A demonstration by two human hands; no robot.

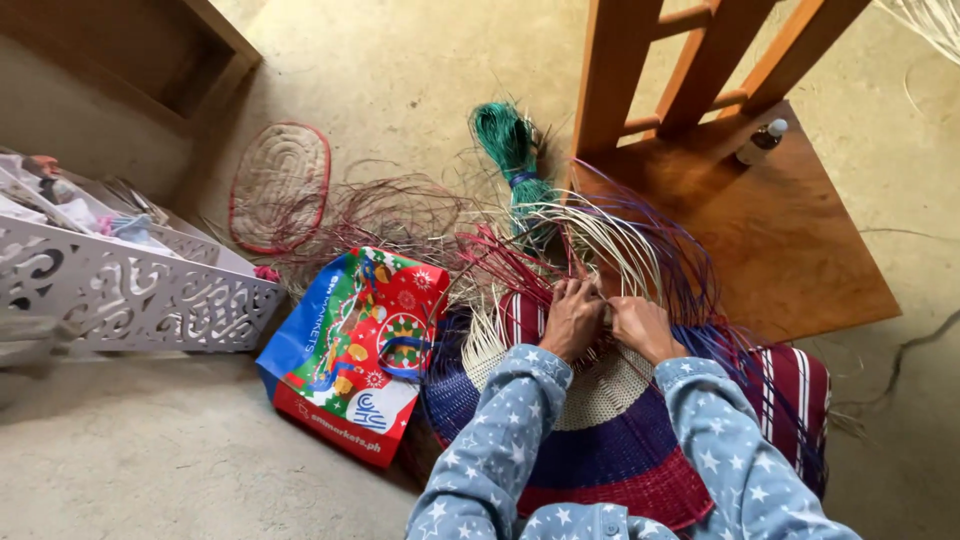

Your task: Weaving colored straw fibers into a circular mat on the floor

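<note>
A half-woven round mat [600, 440] in cream, blue and red bands lies across my lap. Loose cream, red and purple strands [620, 250] fan out from its far edge. My left hand [572, 318] and my right hand [640, 326] sit close together at that edge, fingers closed on the strands. Both sleeves are blue with white stars. The fingertips are hidden among the fibres.
A wooden chair [760, 210] stands just beyond my hands, with a small bottle [762, 140] on its seat. A green fibre bundle [512, 150], a finished oval mat [280, 185], a colourful shopping bag [355, 350] and a white carved rack [120, 290] lie to the left on the concrete floor.
</note>
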